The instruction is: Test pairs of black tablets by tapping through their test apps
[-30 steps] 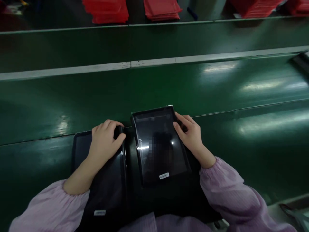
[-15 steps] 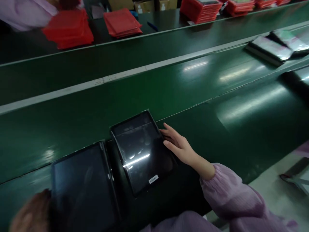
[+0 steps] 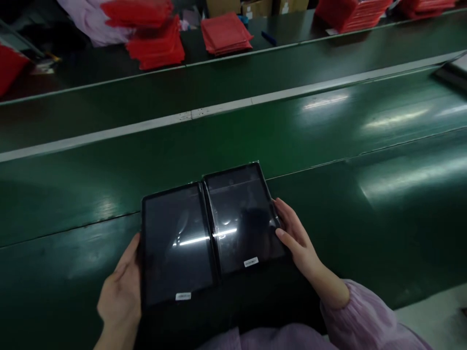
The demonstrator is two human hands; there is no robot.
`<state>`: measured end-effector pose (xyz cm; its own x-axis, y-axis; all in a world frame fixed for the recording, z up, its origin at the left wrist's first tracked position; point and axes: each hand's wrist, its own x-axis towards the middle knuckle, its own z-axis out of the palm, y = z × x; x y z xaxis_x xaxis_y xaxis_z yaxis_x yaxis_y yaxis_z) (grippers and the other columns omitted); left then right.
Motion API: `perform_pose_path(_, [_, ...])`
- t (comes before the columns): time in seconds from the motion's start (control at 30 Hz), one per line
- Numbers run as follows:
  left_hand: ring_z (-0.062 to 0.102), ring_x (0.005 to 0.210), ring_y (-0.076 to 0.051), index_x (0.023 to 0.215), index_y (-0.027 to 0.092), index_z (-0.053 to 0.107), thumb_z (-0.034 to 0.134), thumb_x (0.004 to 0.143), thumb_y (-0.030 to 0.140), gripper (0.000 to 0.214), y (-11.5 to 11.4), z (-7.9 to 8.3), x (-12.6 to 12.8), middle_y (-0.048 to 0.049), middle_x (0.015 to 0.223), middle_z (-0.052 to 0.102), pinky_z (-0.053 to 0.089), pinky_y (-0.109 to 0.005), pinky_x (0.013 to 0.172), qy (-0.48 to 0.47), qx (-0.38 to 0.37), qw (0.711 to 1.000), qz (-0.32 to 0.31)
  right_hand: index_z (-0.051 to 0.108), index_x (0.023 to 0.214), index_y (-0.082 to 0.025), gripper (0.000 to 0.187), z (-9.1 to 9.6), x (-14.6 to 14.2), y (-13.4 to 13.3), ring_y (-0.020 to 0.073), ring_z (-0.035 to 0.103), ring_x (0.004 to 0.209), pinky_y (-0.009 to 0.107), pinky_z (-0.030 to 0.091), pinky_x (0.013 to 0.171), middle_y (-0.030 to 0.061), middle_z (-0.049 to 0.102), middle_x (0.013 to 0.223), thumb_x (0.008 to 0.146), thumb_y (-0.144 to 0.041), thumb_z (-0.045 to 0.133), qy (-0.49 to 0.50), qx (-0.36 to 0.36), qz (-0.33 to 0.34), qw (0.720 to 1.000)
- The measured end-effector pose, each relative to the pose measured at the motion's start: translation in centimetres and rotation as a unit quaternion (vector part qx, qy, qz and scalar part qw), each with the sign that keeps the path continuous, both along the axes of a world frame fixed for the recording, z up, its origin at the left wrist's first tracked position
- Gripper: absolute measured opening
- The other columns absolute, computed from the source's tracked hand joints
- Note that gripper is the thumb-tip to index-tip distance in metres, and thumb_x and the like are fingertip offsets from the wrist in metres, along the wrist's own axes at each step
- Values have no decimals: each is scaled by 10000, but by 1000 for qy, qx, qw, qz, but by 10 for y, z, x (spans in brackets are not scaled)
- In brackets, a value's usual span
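Wide green conveyor belt (image 3: 233,141) crossing scene, white divider strip (image 3: 219,113) along it, overhead light glare on belt toward right. Far side: dark bench (image 3: 91,82), stacked red packets (image 3: 225,33), cardboard boxes (image 3: 256,8) behind. Pale floor (image 3: 434,316) near right.

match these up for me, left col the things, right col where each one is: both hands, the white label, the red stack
Things
1. left hand
2. right hand
3. white label
4. stack of red packets

Places
A. near the lower edge of the right-hand black tablet
B. beyond the green conveyor belt
C. at the right edge of the right-hand black tablet
D. at the left edge of the left-hand black tablet

Pairs: 1-D, 2-C, 3-A, 4-B
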<state>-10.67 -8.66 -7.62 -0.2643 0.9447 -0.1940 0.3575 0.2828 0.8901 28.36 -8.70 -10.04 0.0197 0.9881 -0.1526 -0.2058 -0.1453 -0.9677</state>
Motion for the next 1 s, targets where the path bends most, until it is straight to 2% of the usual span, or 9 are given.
perform_pose_path(0.17, [367,1680,-327,1376,310,807,630,884,388,529,40,17,39,-17,1505,755,266,-499,1412,-159,45,978,128,485,1667,-417,588,-11,10,-19,294,526,1591,505,525,1270,44,538,1729,1098,-507,599,-106,16,-63,992])
perform_pose_path(0.3, [419,1654,-356,1154,327,880,718,839,335,354,53,17,50,-17,1469,774,210,-538,1425,-193,81,972,106,457,1689,-402,599,1,26,-15,316,614,1505,524,613,1146,98,594,1673,1107,-449,594,-244,58,-72,966])
perform_pose_path(0.37, [389,1669,-359,1149,350,877,780,761,273,407,54,12,46,5,1465,773,177,-535,1430,-195,79,974,79,622,1577,-382,499,13,28,-9,365,549,1553,587,576,1173,101,549,1706,1082,-435,639,-372,132,-60,917])
perform_pose_path(0.47, [285,1709,-392,1274,349,830,856,641,232,644,56,6,33,-4,1546,717,122,-568,1425,-175,65,982,32,853,1231,-353,265,24,24,5,431,330,1675,693,446,1264,39,516,1732,1067,-409,653,-505,257,2,824])
perform_pose_path(0.57, [189,1727,-442,1433,332,728,968,572,308,894,59,2,17,-45,1683,595,174,-616,1403,-142,24,989,-18,871,1169,-327,270,24,21,23,464,251,1697,763,409,1255,48,533,1715,1085,-385,620,-553,282,2,784])
perform_pose_path(0.67, [130,1736,-451,1588,342,578,1019,597,446,1090,59,0,9,-67,1777,470,290,-630,1373,-96,-22,993,-68,827,1302,-295,321,25,25,34,493,295,1673,806,395,1237,101,549,1698,1092,-410,613,-576,257,-82,772])
perform_pose_path(0.73, [128,1736,-452,1645,335,502,997,652,543,1128,59,0,11,-85,1810,407,308,-635,1366,-61,-23,995,-81,817,1314,-293,321,30,28,33,466,398,1630,762,447,1220,107,606,1646,1102,-396,600,-563,260,-111,777])
perform_pose_path(0.9, [254,1703,-477,1571,240,562,954,701,660,1042,81,-2,29,-182,1762,458,216,-691,1377,-38,30,999,-21,853,1168,-274,279,48,27,11,349,623,1450,548,608,1083,100,744,1447,1101,-248,583,-534,298,-88,787])
perform_pose_path(1.0, [335,1672,-472,1512,195,593,882,725,754,1008,97,-3,34,-219,1704,526,206,-699,1377,-67,62,996,3,860,1114,-273,283,53,22,-2,325,664,1374,514,632,1029,92,767,1371,1084,-202,587,-540,298,-77,784])
